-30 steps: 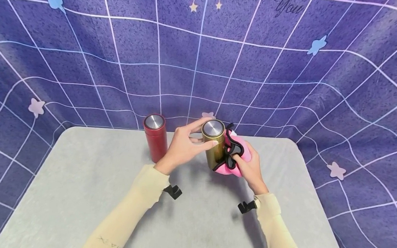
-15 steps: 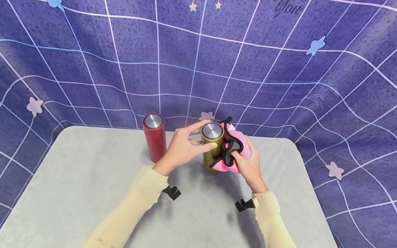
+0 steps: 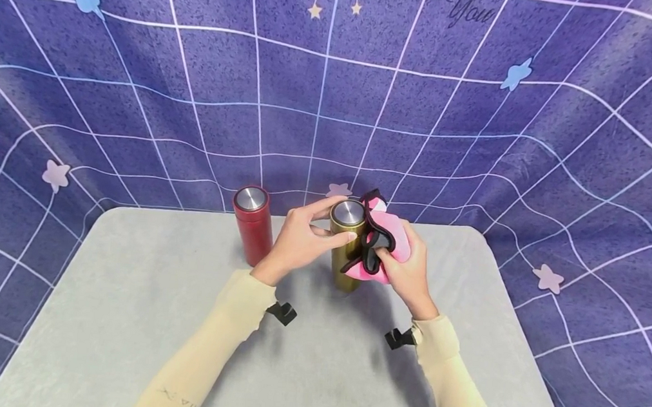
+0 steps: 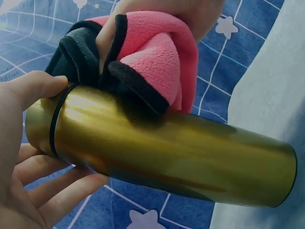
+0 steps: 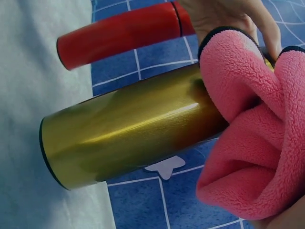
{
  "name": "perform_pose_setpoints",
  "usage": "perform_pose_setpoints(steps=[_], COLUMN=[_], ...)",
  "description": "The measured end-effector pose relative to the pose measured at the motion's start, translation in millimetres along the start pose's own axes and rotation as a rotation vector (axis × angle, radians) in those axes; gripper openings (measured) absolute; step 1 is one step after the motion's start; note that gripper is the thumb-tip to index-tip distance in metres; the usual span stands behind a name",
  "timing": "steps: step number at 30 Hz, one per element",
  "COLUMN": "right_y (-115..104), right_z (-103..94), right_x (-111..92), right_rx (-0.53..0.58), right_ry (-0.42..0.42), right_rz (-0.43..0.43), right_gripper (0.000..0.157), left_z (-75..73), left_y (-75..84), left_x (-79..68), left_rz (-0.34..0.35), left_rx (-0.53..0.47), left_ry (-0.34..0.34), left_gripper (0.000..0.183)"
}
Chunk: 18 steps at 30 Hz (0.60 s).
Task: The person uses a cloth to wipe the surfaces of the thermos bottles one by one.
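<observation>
A gold thermos (image 3: 346,257) with a silver-topped lid (image 3: 349,212) stands upright on the table. My left hand (image 3: 307,235) grips it around the lid end, thumb on the near side and fingers behind, as the left wrist view (image 4: 35,162) shows too. In my right hand (image 3: 413,269) is a bunched pink cloth (image 3: 394,232) with black edging and a dark grey side. The cloth lies against the gold thermos's right side, near its upper part; in the right wrist view the pink cloth (image 5: 248,157) hides most of the right hand.
A red thermos (image 3: 254,229) with a silver top stands upright just left of my left hand. The grey-white table (image 3: 147,317) ends at a purple-blue gridded curtain (image 3: 289,97) behind and at both sides. Black camera mounts sit at both wrists.
The cloth in my right hand has shifted slightly left and up along the gold thermos, and its folds have changed. My left hand keeps its grip, and the thermos's base now sits slightly lower in view.
</observation>
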State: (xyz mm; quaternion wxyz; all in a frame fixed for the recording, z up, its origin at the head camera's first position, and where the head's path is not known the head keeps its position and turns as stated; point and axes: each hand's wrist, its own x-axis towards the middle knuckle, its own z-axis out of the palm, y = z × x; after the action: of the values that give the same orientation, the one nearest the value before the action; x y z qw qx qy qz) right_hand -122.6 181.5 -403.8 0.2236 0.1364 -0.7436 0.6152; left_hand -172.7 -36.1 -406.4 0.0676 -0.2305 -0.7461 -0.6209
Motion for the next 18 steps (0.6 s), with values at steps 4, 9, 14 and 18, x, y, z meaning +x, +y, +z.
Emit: perform_pose_setpoints(steps=[4, 9, 14, 18], right_y=[-5.0, -1.6, -1.0, 1.2], right_z=[4.9, 11.1, 14.6, 16.4], right_x=[-6.4, -16.0, -21.1, -24.5], right_rx=[-0.029, -0.09, -0.154, -0.184], right_ry=[0.033, 0.061, 0.075, 0.081], right_rz=[-0.038, -0.102, -0.166, -0.235], right_gripper=[0.047, 0.048, 0.052, 0.054], left_z=[-1.2, -1.6, -1.7, -1.0], left_y=[-0.2, -1.1, -2.0, -1.6], left_x=[-0.8, -3.6, -2.7, -1.8], left_rz=[-0.018, -0.039, -0.047, -0.045], left_rx=[0.008, 0.028, 0.051, 0.075], left_ry=[-0.006, -0.005, 0.017, 0.031], left_gripper=[0.064, 0.064, 0.063, 0.062])
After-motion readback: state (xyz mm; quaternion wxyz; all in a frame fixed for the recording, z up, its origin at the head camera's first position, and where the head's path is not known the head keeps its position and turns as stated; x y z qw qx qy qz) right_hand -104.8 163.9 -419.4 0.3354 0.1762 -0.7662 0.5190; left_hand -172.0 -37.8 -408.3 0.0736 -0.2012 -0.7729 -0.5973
